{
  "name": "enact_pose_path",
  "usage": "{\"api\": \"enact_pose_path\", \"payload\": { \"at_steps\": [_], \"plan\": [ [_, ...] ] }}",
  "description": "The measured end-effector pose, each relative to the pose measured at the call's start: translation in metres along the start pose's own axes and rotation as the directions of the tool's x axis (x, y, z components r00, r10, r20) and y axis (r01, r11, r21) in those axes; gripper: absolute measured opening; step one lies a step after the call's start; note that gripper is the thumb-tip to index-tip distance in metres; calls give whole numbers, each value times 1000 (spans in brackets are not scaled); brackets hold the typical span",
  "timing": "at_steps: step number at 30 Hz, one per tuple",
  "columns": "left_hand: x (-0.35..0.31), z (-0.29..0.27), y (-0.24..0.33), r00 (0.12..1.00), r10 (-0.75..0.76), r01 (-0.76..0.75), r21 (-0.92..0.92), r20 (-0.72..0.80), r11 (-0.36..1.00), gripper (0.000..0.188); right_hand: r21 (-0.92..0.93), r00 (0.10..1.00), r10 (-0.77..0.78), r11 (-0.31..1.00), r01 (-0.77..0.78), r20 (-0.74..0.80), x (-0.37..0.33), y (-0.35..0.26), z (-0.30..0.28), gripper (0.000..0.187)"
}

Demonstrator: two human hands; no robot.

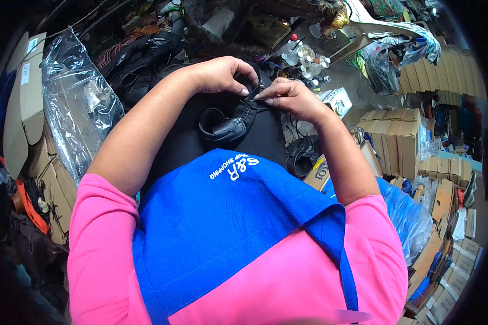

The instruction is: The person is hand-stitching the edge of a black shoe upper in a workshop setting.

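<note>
A black leather sandal [230, 130] lies over my dark-clothed lap, its curved strap looping at the left and a stitched edge running up toward my hands. My left hand [225, 76] is closed, thumb and fingers pinching the upper black strap of the sandal. Just to its right, my right hand [293, 98] is also closed. Its fingertips pinch a thin, pale, needle-like thing [256, 99] against the strap, almost touching the left thumb. The sandal's underside and far end are hidden by my fingers and the dark cloth.
Small bottles [307, 62] stand on the floor ahead. A clear plastic bag [78, 92] and cardboard [24, 97] are at the left. Stacked cardboard boxes [393, 132] and blue plastic wrap [401, 211] lie to the right. Another black shoe [303, 154] rests beside my lap.
</note>
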State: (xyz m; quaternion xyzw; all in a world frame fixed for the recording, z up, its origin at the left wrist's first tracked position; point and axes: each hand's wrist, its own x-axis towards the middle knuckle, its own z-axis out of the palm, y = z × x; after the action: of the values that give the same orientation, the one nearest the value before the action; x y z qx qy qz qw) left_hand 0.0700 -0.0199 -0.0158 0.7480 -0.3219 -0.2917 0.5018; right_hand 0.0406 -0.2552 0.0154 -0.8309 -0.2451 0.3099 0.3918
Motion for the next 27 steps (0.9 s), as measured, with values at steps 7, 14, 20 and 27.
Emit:
{"api": "enact_pose_path", "payload": {
  "at_steps": [7, 14, 20, 27],
  "plan": [
    [-16, 18, 10, 919, 64, 64, 308, -389, 949, 40, -68, 975, -82, 995, 70, -205, -6, -9, 21, 15],
    [-78, 34, 25, 816, -12, 176, 230, -578, 957, 39, -423, 935, -187, 905, 44, -302, -25, -15, 40, 30],
    [-87, 57, 34, 814, 131, 222, 512, -565, 830, 20, -623, 895, -279, 782, 2, -347, -38, -22, 63, 39],
    [-70, 62, 28, 791, 175, 324, 642, -587, 695, 11, -494, 924, -182, 869, -9, -336, -35, -10, 51, 39]
  ]
}}
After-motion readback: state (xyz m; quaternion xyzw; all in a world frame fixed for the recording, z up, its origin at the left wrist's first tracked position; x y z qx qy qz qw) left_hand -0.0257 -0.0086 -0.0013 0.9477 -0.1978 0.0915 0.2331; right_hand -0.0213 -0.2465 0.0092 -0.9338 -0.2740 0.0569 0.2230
